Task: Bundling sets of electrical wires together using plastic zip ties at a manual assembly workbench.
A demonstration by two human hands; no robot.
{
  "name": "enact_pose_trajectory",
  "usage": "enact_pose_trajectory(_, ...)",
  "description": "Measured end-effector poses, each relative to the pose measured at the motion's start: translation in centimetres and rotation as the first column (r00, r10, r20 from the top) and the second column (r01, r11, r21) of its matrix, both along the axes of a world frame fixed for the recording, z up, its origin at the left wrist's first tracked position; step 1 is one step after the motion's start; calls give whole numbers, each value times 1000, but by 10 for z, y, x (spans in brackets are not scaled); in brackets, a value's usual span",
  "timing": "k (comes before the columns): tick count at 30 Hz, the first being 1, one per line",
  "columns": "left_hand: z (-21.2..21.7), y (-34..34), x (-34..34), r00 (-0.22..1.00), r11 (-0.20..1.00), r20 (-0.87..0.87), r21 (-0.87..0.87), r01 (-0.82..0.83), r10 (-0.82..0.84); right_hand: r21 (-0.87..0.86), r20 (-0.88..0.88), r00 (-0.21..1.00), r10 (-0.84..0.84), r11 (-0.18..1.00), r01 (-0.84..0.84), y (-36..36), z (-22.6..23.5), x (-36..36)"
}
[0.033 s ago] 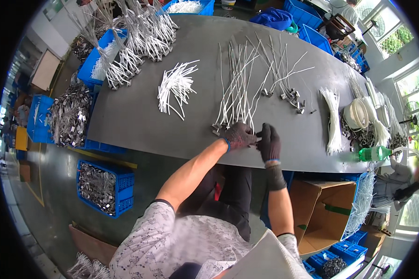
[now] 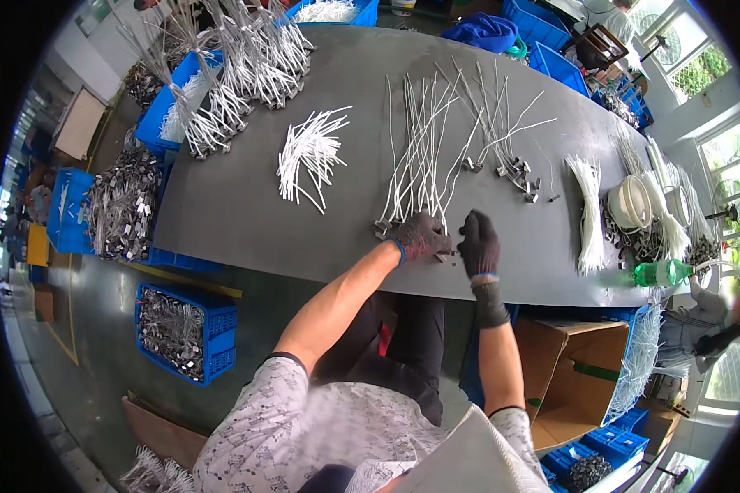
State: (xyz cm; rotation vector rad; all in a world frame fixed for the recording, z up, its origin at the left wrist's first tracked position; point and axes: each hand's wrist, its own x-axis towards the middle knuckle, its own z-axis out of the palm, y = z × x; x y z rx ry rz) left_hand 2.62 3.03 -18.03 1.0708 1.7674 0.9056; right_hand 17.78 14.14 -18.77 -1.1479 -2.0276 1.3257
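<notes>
Both hands work at the near table edge: my left hand [image 2: 422,237] pinches a small metal clip [image 2: 442,256] at the base of the fanned white wires [image 2: 423,140], while my right hand [image 2: 478,242] curls close beside it, grip unclear. I judge steady, short pulls best. Table [image 2: 247,214] lies open leftward; loose clips [image 2: 522,177] crowd the right.
</notes>
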Motion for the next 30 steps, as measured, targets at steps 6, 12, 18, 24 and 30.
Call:
enact_pose_trajectory(6,-8,-6,-40,992,996,85,-12,-90,91,433,405,913,-54,890,-139,110,-22,-95)
enact_pose_trajectory(12,-38,-79,-110,643,749,-532,-26,-662,550,440,411,908,-83,891,-117,149,-67,-106)
enact_pose_trajectory(18,-73,-108,-156,532,606,-779,-258,-753,330,452,390,869,-304,886,107,116,-70,-45)
enact_pose_trajectory(24,-93,-114,-173,621,602,-724,-362,-712,300,107,346,815,-465,882,458,98,-88,10)
enact_pose_trajectory(30,-129,-134,-175,707,655,-533,-329,-680,466,-479,150,959,-242,831,284,29,-74,126)
